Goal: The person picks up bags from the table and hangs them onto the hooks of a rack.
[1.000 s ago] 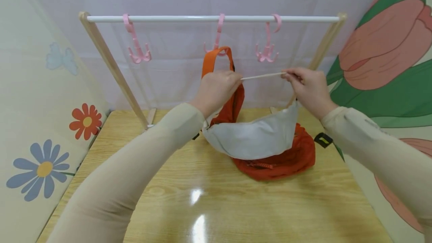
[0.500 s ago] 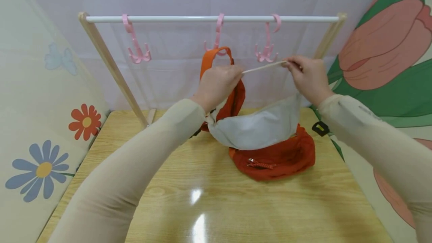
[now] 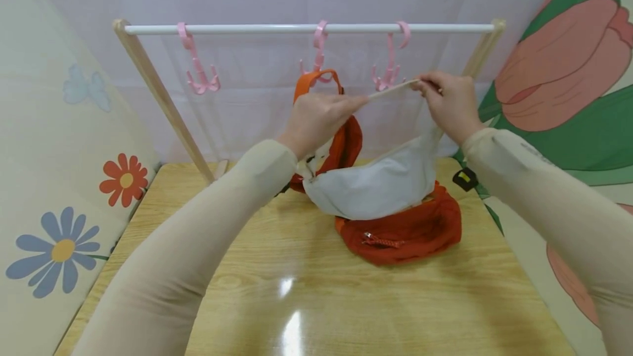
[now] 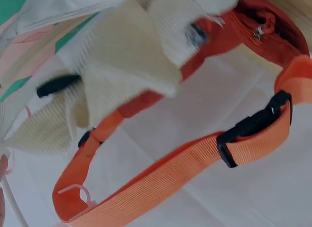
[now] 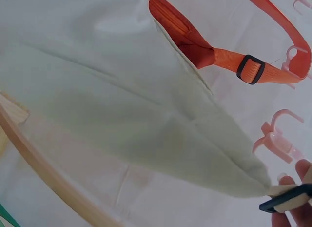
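Note:
A pale grey-white waist bag (image 3: pixel 376 191) hangs in the air by its cream strap (image 3: pixel 393 91), stretched between both hands. My left hand (image 3: pixel 321 117) holds the strap; its fingertips are hard to make out. My right hand (image 3: pixel 450 103) pinches the strap's other part, beside a black buckle (image 5: pixel 287 197) in the right wrist view. Behind the left hand, a red waist bag (image 3: pixel 348 144) hangs by its orange strap (image 3: pixel 304 84) from the middle pink hook (image 3: pixel 320 43). Below the pale bag, a red bag (image 3: pixel 400 240) lies on the table.
A white rail (image 3: pixel 257 29) on wooden posts (image 3: pixel 163 100) spans the back of the wooden table (image 3: pixel 237 301). Pink hooks also hang at the left (image 3: pixel 200 73) and right (image 3: pixel 388 70). A black buckle (image 3: pixel 465 179) shows beside the right sleeve.
My right hand has risen, and the left has moved slightly up and right. The pale waist bag has lifted, showing more of the red bag below. The strap now slants up to the right.

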The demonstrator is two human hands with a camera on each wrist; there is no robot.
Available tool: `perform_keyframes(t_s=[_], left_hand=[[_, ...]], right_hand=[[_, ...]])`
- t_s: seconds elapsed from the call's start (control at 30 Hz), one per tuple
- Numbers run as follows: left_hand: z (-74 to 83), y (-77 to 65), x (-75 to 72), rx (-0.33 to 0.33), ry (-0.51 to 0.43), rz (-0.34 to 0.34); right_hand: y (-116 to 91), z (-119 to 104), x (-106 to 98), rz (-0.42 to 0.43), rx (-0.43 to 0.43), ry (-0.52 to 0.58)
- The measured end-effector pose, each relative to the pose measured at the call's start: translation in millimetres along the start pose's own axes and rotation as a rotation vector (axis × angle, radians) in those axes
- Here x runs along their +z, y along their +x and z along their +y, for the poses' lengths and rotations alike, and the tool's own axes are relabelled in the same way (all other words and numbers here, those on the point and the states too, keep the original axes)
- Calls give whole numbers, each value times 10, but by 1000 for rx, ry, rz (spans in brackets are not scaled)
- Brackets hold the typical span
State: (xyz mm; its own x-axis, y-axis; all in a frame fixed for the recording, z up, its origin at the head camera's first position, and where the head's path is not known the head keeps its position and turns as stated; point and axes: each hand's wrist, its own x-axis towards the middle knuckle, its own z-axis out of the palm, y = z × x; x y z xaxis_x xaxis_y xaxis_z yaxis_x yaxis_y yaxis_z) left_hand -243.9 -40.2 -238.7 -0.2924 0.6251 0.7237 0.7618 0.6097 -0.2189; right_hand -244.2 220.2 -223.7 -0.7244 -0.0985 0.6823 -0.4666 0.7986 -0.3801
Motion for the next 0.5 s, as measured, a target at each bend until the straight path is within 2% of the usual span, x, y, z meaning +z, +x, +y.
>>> perform_keyframes(t_s=[0.07, 0.23, 0.37, 0.43, 0.5], left_hand=[[-29, -3, 15, 34, 10, 14], [-79, 4, 7, 81, 23, -4], [-98, 7, 2, 113, -6, 27], [-109, 7, 2, 121, -12, 50], [-115, 11, -4, 112, 21, 45]], right_hand=[[17, -1, 0, 0, -7, -5], [34, -14, 0, -20, -5, -28], [49, -24, 1, -33, 14, -25], [59, -31, 5, -32, 16, -16], [73, -35, 7, -32, 16, -7]])
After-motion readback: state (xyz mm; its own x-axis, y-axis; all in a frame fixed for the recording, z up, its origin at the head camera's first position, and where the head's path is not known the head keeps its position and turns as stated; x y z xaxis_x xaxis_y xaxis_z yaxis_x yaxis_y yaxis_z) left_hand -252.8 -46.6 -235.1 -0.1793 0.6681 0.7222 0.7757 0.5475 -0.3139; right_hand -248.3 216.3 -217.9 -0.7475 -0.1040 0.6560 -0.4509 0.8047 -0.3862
